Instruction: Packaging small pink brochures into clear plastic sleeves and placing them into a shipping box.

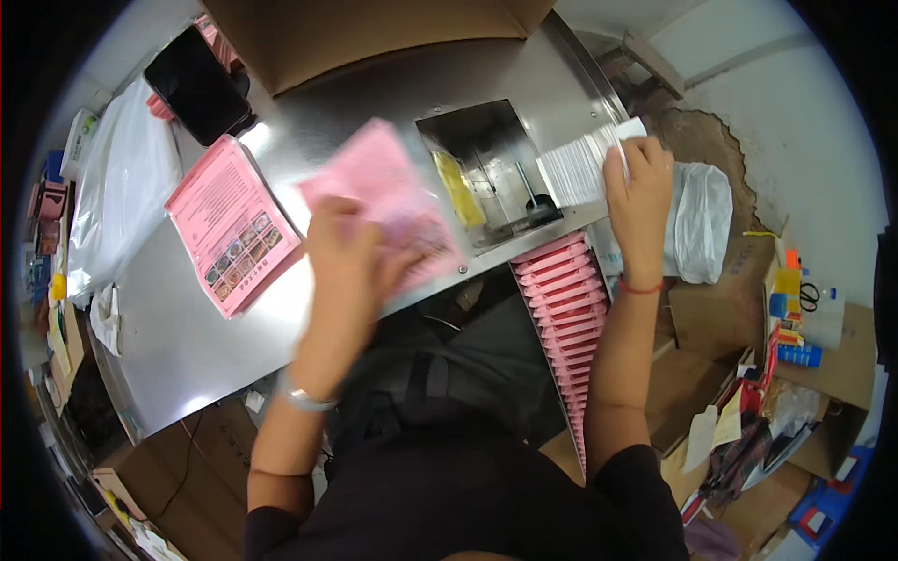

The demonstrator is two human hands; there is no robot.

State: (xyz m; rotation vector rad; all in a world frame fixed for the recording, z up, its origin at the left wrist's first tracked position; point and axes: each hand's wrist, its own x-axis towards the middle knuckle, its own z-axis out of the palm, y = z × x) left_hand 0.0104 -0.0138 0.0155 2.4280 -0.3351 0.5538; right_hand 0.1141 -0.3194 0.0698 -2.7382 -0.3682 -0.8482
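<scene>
A person in a dark top works at a stainless steel table, seen from above. The left hand, blurred, is closed on one pink leaflet, thumb under and fingers over its lower edge, holding it above the middle of the table. The right hand rests on a stack of white sheets at the table's right edge, fingers pressed together over the stack's far corner; whether it grips or only presses the sheets cannot be told.

One pile of pink leaflets lies flat on the table to the left, well apart from the held leaflet; the number of sheets in it cannot be counted. Between the hands, one rectangular opening is sunk into the tabletop, with a yellow strip inside. Below the right hand, a long row of pink packets stands on edge in a chute, more than ten, too tightly packed to count exactly.

One dark tablet leans at the table's far left corner, one clear plastic bag lies beside it, and one white bag sits just right of the right hand. Cardboard boxes crowd the floor to the right.
</scene>
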